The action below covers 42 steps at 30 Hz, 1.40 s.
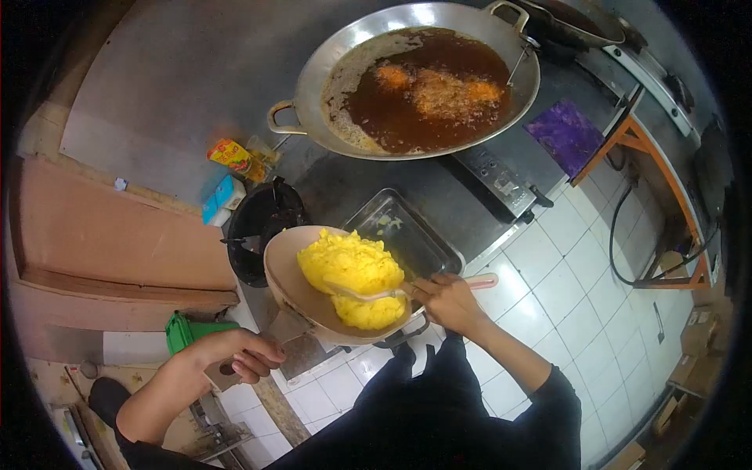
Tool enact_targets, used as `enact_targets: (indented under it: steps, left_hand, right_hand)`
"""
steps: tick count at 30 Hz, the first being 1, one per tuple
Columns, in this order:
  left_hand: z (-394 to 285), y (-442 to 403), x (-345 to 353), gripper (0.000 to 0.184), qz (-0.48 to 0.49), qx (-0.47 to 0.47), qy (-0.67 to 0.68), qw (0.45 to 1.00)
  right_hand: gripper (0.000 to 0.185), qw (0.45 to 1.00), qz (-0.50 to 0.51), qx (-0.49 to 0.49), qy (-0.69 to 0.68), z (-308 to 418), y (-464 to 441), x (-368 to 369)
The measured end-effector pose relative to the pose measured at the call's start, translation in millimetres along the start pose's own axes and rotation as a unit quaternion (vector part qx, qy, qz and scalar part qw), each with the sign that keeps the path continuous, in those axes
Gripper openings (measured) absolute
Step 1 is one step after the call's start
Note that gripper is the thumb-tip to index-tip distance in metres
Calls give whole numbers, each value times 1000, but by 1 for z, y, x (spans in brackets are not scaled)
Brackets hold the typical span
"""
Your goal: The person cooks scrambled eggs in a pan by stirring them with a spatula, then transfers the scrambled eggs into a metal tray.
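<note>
My left hand (244, 356) is closed round the handle of a beige frying pan (283, 274), which is tilted above a metal tray (446, 254). Fluffy yellow scrambled eggs (352, 266) are heaped in the pan. My right hand (450, 301) grips a pale long-handled utensil (484, 280) whose head is sunk in the eggs, so its shape is hidden. Small bits of pale food lie on the tray's bottom, partly covered by the pan.
A large two-handled wok (345, 55) of dark oil holds frying orange-brown food (450, 94). A black burner (254, 235) stands left of the tray. Nearby are a yellow-red packet (235, 159) and a blue-white box (223, 200). A green bin (182, 333) sits lower left.
</note>
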<state>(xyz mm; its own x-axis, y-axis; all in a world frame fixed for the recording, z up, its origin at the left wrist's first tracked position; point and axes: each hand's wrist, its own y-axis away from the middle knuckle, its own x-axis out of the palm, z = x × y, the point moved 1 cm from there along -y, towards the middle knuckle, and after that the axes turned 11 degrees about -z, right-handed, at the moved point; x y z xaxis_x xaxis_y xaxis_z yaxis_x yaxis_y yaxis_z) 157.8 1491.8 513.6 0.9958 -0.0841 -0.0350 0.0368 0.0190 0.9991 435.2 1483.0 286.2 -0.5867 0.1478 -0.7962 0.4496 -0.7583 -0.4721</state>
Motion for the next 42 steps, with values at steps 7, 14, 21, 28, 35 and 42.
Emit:
enact_targets:
  steps: [7, 14, 21, 28, 35, 42]
  left_hand:
    - [4, 2, 1, 7, -20, 12, 29, 999]
    - [3, 8, 6, 7, -40, -6, 27, 999]
    - [4, 12, 5, 8, -11, -6, 58, 998]
    - [7, 11, 9, 9, 2, 6, 56, 998]
    - [9, 9, 21, 15, -49, 5, 4, 999]
    - [18, 9, 15, 11, -25, 4, 35, 999]
  right_hand:
    - [46, 998, 0, 60, -19, -24, 20, 2]
    - [36, 990, -103, 89, -42, -62, 40, -1]
    - [31, 986, -91, 141, -2, -80, 40, -24]
    - [38, 983, -131, 112, -54, -39, -6, -34]
    - [42, 994, -77, -47, -56, 35, -50, 34]
    - [41, 998, -36, 53, 9, 23, -26, 52]
